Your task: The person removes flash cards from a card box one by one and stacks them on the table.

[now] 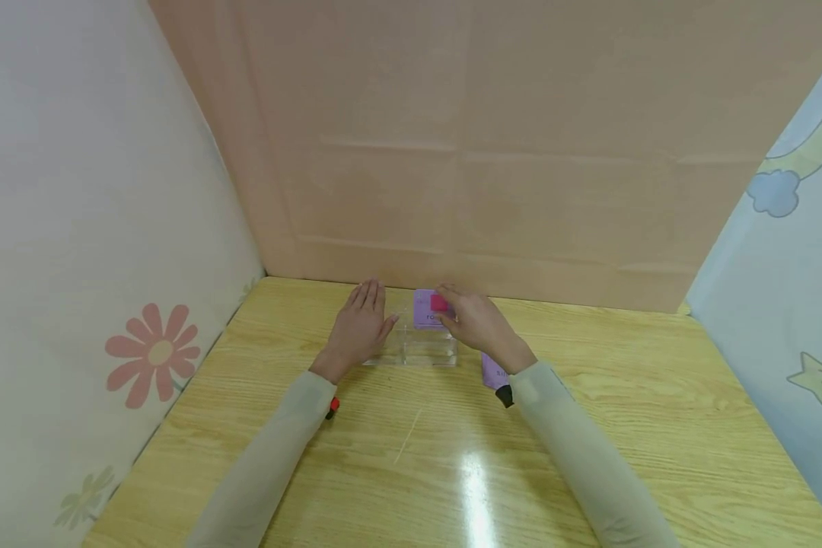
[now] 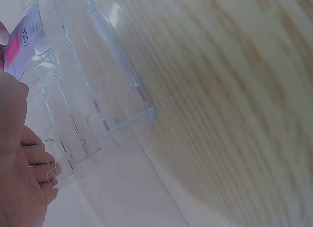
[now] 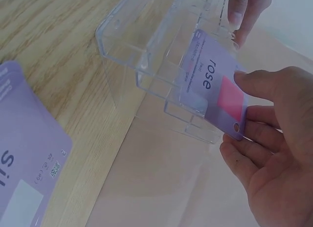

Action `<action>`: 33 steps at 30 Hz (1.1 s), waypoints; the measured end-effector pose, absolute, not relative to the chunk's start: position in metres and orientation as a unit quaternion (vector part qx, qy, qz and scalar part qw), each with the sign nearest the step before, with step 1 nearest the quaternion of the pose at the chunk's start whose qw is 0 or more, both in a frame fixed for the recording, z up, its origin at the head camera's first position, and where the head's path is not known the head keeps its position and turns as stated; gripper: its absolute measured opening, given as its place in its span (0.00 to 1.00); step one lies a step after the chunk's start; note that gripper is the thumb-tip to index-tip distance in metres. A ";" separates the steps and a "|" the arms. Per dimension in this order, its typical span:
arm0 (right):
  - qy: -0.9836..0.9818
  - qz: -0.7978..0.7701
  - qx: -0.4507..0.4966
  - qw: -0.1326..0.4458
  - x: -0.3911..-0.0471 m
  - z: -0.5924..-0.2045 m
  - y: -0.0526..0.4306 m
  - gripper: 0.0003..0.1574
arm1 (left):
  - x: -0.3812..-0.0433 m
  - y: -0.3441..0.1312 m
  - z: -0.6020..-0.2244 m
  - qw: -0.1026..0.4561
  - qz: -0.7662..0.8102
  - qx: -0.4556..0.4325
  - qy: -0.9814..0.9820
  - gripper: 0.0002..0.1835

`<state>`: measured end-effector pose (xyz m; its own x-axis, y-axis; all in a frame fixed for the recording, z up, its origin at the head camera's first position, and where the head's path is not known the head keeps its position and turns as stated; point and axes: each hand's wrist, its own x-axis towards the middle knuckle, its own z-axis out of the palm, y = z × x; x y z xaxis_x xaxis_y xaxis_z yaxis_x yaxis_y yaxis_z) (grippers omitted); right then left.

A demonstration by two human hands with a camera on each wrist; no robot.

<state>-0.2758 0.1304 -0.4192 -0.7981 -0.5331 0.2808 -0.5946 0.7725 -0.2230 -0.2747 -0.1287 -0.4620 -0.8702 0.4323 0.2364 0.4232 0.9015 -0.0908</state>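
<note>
1. One clear holder (image 1: 428, 352); one "rose" card (image 3: 208, 78) partly inside; one purple card pile (image 3: 29, 134) on the tabletop (image 1: 623, 380).
2. My right fingers (image 3: 264, 135) pinch that card.
3. My left fingers (image 1: 368, 294) lie straight by the holder's left end.

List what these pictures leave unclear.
Red-and-black item: head view, partly hidden by left sleeve.
Black object: head view, partly hidden by right sleeve.
Rest of word on "sil" card: right wrist view, cut by left edge.
Fine print on rose card: right wrist view, too small.
</note>
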 end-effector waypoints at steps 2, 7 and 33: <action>-0.936 0.150 0.302 0.105 -0.275 -0.419 0.131 0.37 | -0.274 -0.128 -0.462 0.127 0.016 -0.221 -0.967 0.40; -0.936 0.149 0.301 0.109 -0.273 -0.419 0.132 0.38 | -0.274 -0.127 -0.462 0.130 0.013 -0.222 -0.966 0.40; -0.927 0.206 0.287 0.125 -0.266 -0.417 0.135 0.27 | -0.272 -0.126 -0.461 0.110 0.014 -0.219 -0.969 0.41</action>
<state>-0.2664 0.1350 -0.4166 -0.8045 -0.4803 0.3495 -0.5830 0.7511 -0.3097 -0.2716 -0.1262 -0.4607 -0.8794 0.4284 0.2076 0.4224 0.9033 -0.0748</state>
